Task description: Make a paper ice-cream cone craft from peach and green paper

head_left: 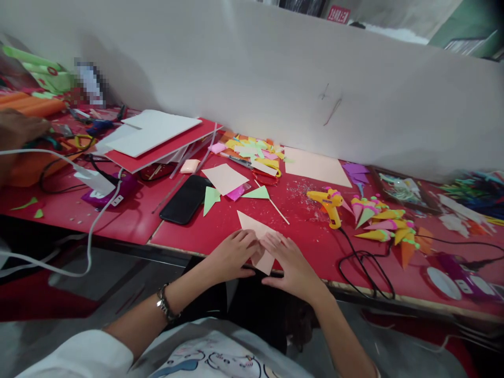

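Note:
A peach paper piece (264,261) lies at the table's front edge, its pointed corner reaching up and left past my fingers. On its left side my left hand (232,255) presses the paper with its fingertips. From the right, my right hand (289,262) rests its fingers on the same paper, thumb held apart. The fingertips of both hands nearly meet over the middle, where part of the paper is hidden. Just beyond lie two green paper pieces (211,198), a thin white stick (279,211) and a peach square (225,178).
A black phone (185,200) lies left of the hands. At right are a yellow glue gun (331,203) with a looped black cord and several colored paper cones (394,226). White boards (157,131) are stacked back left. Another person's hand (19,128) is at far left.

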The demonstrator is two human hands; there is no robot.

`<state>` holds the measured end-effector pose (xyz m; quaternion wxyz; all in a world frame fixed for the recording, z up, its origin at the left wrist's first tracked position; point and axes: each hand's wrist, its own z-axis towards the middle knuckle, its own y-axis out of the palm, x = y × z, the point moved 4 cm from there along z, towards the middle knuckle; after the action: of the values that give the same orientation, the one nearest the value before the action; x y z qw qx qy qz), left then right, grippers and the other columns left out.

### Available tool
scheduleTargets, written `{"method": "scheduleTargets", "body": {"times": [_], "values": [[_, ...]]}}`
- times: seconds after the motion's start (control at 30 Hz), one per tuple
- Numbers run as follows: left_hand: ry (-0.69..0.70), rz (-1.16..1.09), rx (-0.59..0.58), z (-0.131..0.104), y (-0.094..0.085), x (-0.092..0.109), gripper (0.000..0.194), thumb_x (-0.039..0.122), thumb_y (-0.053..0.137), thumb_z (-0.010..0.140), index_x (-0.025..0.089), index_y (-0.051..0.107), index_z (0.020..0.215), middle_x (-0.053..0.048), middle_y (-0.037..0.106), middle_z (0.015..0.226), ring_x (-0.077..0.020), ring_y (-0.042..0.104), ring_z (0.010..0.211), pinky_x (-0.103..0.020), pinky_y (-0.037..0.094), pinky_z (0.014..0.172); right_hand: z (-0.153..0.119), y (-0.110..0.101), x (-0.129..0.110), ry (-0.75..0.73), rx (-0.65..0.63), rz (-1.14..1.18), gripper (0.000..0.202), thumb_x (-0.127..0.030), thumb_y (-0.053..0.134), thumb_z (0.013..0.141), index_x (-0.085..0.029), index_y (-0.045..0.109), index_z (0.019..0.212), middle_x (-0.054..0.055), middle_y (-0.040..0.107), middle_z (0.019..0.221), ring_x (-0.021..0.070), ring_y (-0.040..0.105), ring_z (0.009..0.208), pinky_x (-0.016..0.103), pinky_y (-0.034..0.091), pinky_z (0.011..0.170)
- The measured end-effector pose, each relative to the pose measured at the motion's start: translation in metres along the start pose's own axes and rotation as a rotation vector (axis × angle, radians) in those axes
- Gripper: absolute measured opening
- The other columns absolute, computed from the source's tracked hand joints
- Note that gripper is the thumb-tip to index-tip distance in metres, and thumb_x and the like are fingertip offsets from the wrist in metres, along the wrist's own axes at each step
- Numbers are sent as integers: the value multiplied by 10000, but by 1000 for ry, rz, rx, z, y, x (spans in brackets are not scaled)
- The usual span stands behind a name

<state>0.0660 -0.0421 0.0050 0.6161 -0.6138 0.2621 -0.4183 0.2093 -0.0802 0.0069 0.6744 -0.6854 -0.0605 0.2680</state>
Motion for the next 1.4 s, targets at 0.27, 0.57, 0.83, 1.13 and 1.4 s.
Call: {"method": "scheduleTargets", "body": {"times": [0.27,0.57,0.83,1.13,1.4], "values": [[38,11,71,-5,2,4,158,238,448,837,195,525,968,-26,573,917,-157,514,873,-304,384,786,-5,9,-15,146,88,-78,393,-386,489,785,-249,487,1153,72,557,1068,227,471,921,398,341,824],[-8,-119,89,-29,-3,-23,381,155,520,776,256,474,1141,-25,547,1058,-154,494,954,-271,398,813,-4,17,0,54,186,79,468,-90,534,712,-319,531,1120,28,522,1151,209,425,1039,375,340,883],[50,-150,30,-18,-3,-11,232,199,477,824,242,537,1044,5,592,975,-129,499,902,-268,379,816,0,15,3,88,222,231,328,-87,534,700,-260,621,965,31,562,1081,187,463,1015,352,366,879],[-57,-251,128,-20,-2,-22,184,300,453,841,230,597,930,-4,592,881,-109,518,806,-208,380,699,9,7,0,164,258,268,74,-262,595,734,-251,659,770,22,590,955,182,493,898,326,393,779],[-169,-148,194,-18,2,-30,285,381,473,812,147,569,682,-7,549,658,-119,496,637,-225,343,577,16,7,3,274,339,283,144,-334,585,730,-195,624,740,46,571,900,191,489,828,328,405,737]]}}
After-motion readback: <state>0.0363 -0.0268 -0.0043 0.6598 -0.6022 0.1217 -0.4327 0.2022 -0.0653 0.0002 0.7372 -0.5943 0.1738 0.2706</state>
